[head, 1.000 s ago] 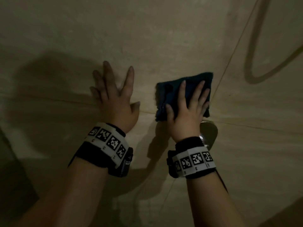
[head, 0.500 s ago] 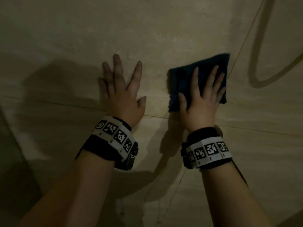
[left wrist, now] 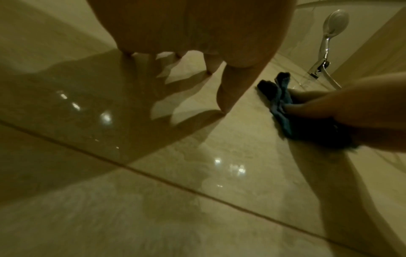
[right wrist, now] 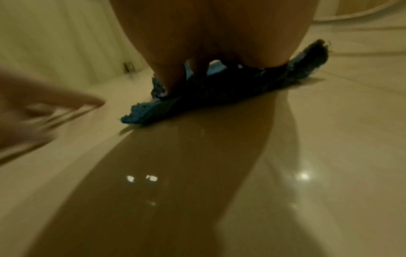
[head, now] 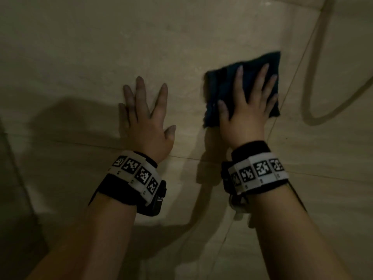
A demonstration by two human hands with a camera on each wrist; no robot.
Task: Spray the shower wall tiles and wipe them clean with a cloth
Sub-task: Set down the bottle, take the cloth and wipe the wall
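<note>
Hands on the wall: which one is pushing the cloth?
The right hand presses the dark blue cloth flat; the left hand lies bare on the beige wall tiles.

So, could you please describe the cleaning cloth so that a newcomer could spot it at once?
Start at the glossy beige tiled shower wall, where two hands lie flat. The dark blue fluffy cloth is pinned under the right hand, near the diagonal grout line. It is the only dark, soft thing there; the left hand rests on bare tile.
</note>
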